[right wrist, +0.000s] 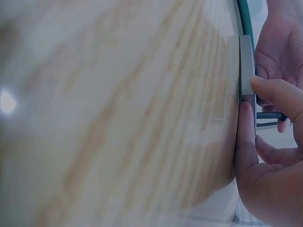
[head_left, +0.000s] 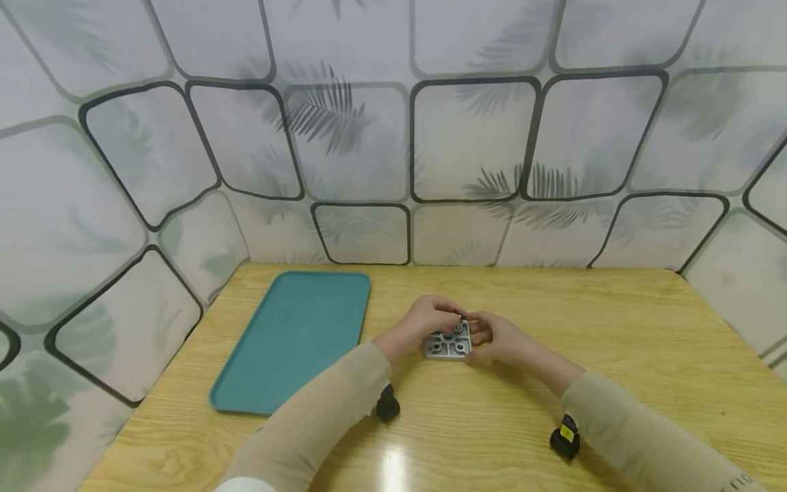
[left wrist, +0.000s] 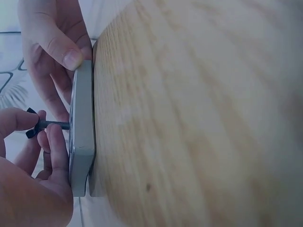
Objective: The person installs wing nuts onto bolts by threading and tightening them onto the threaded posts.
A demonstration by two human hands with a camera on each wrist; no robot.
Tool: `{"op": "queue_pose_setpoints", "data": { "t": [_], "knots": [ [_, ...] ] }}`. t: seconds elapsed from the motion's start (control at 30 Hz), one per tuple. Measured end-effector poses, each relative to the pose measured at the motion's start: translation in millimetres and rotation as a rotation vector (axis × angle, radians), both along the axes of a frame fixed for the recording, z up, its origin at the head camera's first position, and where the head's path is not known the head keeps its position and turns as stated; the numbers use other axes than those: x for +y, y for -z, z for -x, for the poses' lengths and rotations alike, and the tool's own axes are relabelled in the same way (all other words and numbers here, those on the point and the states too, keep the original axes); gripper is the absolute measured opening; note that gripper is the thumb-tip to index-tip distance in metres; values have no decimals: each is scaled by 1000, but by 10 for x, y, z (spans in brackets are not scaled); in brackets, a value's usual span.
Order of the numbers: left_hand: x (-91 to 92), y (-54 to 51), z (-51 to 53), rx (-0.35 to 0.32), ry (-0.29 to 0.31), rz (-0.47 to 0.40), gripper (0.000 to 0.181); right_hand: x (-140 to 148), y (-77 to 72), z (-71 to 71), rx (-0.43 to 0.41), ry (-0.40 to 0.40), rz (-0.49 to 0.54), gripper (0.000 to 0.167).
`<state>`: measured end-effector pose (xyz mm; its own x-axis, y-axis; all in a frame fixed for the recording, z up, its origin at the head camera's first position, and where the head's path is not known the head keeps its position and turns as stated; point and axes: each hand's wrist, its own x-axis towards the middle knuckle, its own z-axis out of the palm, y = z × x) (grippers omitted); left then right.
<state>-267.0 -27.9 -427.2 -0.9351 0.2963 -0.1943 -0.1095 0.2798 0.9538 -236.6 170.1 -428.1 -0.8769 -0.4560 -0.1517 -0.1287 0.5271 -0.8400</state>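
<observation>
A square grey metal plate [head_left: 449, 354] with ribs and round holes lies on the wooden table, its ribbed side up. My left hand [head_left: 425, 320] pinches the black winged head of a wing screw [left wrist: 55, 124] between thumb and fingers. The threaded shank stands upright from the plate; whether its tip sits in a hole is hidden. From the right, my right hand [head_left: 503, 340] holds the plate by its edge. In the right wrist view, the thumb and a finger press against the plate's side [right wrist: 246, 71], and part of the screw shows behind.
A teal tray [head_left: 295, 342] lies to the left on the table [head_left: 621, 342]. Patterned fabric walls [head_left: 473, 143] rise at the table's back and sides. Black wrist cameras [head_left: 387, 404] hang below both sleeves.
</observation>
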Motion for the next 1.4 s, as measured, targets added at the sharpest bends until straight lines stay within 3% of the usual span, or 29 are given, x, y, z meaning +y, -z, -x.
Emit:
{"op": "queue_pose_setpoints", "data": {
  "t": [0.23, 0.53, 0.77, 0.9, 1.2, 1.4],
  "knots": [
    [-23, 11, -6, 20, 6, 4, 31, -2, -1, -6, -16, 9, -23, 85],
    [-17, 16, -65, 26, -97, -9, 26, -27, -4, -27, -30, 25, -29, 81],
    [90, 59, -89, 157, -173, 128, 30, -25, 2, -36, -4, 33, -41, 74],
    [99, 62, -102, 160, -170, 136, 27, -24, 10, -37, -10, 31, -37, 78],
    [33, 70, -49, 79, -98, -1, 19, -32, 5, -31, -26, 39, -31, 86],
    [6, 72, -26, 72, -75, -4, 21, -32, 15, -17, -20, 27, -14, 85]
  ]
}}
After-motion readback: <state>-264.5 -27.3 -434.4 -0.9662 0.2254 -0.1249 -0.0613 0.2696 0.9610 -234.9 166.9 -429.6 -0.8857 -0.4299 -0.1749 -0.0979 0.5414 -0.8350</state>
